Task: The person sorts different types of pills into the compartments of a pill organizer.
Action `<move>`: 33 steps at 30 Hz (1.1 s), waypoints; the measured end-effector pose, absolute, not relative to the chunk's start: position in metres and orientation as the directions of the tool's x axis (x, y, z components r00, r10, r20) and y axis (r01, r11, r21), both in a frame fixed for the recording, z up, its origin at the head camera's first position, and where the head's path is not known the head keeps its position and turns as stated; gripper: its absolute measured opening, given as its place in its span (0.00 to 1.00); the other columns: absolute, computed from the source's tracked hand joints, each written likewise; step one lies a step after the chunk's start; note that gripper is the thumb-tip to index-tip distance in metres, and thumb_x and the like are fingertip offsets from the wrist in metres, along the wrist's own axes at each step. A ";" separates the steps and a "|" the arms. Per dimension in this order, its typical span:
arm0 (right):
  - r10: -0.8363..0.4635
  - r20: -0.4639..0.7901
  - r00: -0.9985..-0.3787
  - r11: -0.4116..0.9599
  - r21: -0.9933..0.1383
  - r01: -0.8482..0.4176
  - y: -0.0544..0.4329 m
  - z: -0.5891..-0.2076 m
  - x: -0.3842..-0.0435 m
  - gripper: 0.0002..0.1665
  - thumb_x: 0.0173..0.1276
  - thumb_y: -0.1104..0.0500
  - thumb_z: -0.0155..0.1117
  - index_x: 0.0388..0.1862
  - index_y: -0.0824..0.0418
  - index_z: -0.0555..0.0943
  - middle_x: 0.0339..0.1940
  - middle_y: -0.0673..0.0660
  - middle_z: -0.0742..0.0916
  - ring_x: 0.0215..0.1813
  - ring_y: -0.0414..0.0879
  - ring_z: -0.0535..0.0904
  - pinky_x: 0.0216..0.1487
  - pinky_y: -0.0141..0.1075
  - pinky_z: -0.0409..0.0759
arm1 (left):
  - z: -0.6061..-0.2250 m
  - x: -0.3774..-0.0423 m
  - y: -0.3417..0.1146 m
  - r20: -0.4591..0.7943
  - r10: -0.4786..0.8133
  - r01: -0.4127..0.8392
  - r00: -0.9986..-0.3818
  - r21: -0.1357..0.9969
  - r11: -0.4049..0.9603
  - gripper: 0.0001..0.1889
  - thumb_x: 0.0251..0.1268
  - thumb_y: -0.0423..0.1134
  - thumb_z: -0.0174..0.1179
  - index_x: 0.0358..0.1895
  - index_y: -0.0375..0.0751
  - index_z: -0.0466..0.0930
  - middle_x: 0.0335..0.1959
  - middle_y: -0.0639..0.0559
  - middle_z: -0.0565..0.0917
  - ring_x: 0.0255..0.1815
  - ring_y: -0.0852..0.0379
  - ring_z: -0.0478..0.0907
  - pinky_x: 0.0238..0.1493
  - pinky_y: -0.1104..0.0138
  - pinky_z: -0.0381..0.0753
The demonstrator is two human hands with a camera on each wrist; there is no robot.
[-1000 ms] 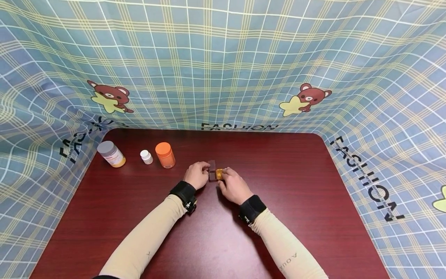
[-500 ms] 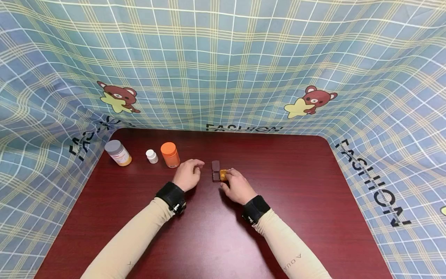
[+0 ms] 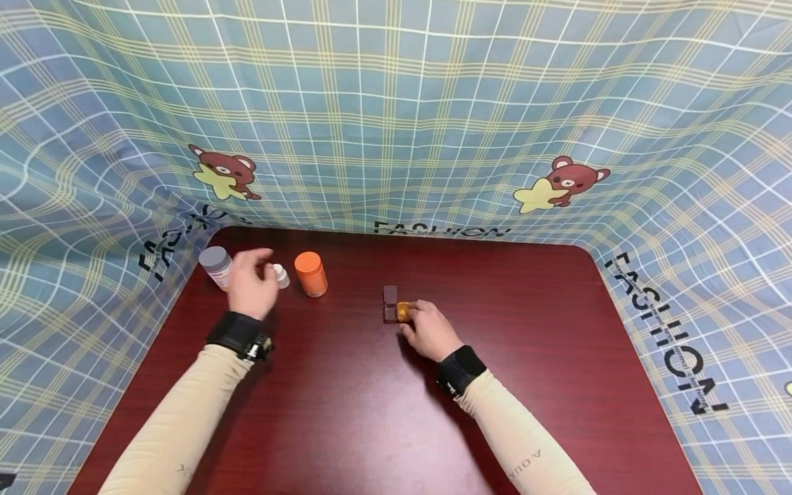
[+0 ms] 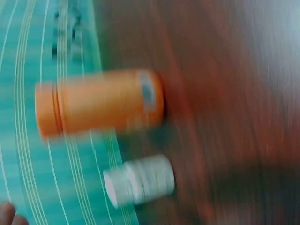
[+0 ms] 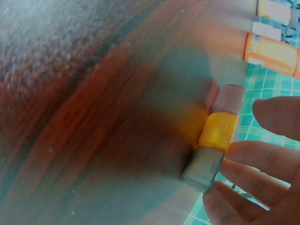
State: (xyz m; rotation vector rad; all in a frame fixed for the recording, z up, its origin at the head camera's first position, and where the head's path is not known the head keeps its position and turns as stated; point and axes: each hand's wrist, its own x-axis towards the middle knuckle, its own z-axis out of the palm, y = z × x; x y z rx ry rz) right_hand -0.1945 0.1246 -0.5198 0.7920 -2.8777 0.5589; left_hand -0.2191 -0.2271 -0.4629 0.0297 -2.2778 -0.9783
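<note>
My left hand (image 3: 251, 283) reaches over the back left of the table with loosely bent fingers, holding nothing. It overlaps a grey-lidded bottle (image 3: 215, 261) and the edge of a small white bottle (image 3: 282, 276). The left wrist view, blurred, shows the white bottle (image 4: 143, 180) beside an orange bottle (image 4: 108, 101). In the middle of the table, my right hand (image 3: 430, 331) rests its fingertips against a small pill organizer (image 3: 390, 313) with plum, yellow and grey compartments. The plum lid (image 3: 390, 294) is raised. In the right wrist view the thumb (image 5: 276, 117) stands apart from the organizer (image 5: 220, 131).
The orange bottle (image 3: 311, 275) stands upright just right of the white one. A checked cloth (image 3: 396, 124) with bear prints hangs behind and around the dark red table (image 3: 371, 412).
The left hand has let go of the pill organizer and moved left, past the orange bottle, to the white and grey-lidded bottles. The right hand stays at the organizer.
</note>
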 end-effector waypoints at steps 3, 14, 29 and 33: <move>-0.476 0.197 -0.857 0.796 -0.318 -0.515 0.125 -0.520 -0.194 0.15 0.62 0.54 0.66 0.39 0.65 0.84 0.48 0.61 0.82 0.55 0.56 0.76 0.60 0.43 0.72 | -0.458 -0.223 -0.258 0.581 -0.353 0.180 -0.733 0.666 0.724 0.16 0.52 0.26 0.58 0.46 0.31 0.81 0.41 0.34 0.78 0.46 0.38 0.71 0.49 0.52 0.66; -0.467 0.210 -0.859 0.795 -0.325 -0.511 0.125 -0.519 -0.194 0.16 0.62 0.53 0.66 0.40 0.65 0.84 0.48 0.61 0.83 0.55 0.56 0.76 0.61 0.42 0.71 | -0.464 -0.221 -0.307 0.358 -0.544 -0.089 -0.758 0.771 0.631 0.31 0.56 0.38 0.64 0.64 0.34 0.68 0.60 0.33 0.68 0.64 0.38 0.59 0.63 0.50 0.59; -0.459 0.175 -0.871 0.813 -0.313 -0.491 0.124 -0.520 -0.192 0.16 0.63 0.51 0.65 0.39 0.64 0.83 0.47 0.59 0.82 0.54 0.54 0.76 0.58 0.42 0.73 | -0.487 -0.234 -0.325 0.083 -0.617 -0.252 -0.782 0.864 0.436 0.47 0.55 0.43 0.66 0.74 0.38 0.47 0.69 0.36 0.60 0.69 0.42 0.59 0.67 0.54 0.59; -0.450 0.196 -0.871 0.818 -0.301 -0.490 0.124 -0.521 -0.192 0.15 0.62 0.51 0.66 0.37 0.63 0.83 0.45 0.58 0.83 0.53 0.53 0.77 0.57 0.41 0.74 | -0.495 -0.240 -0.327 0.036 -0.622 -0.255 -0.783 0.892 0.373 0.48 0.54 0.41 0.67 0.74 0.38 0.46 0.70 0.35 0.59 0.70 0.43 0.59 0.68 0.57 0.58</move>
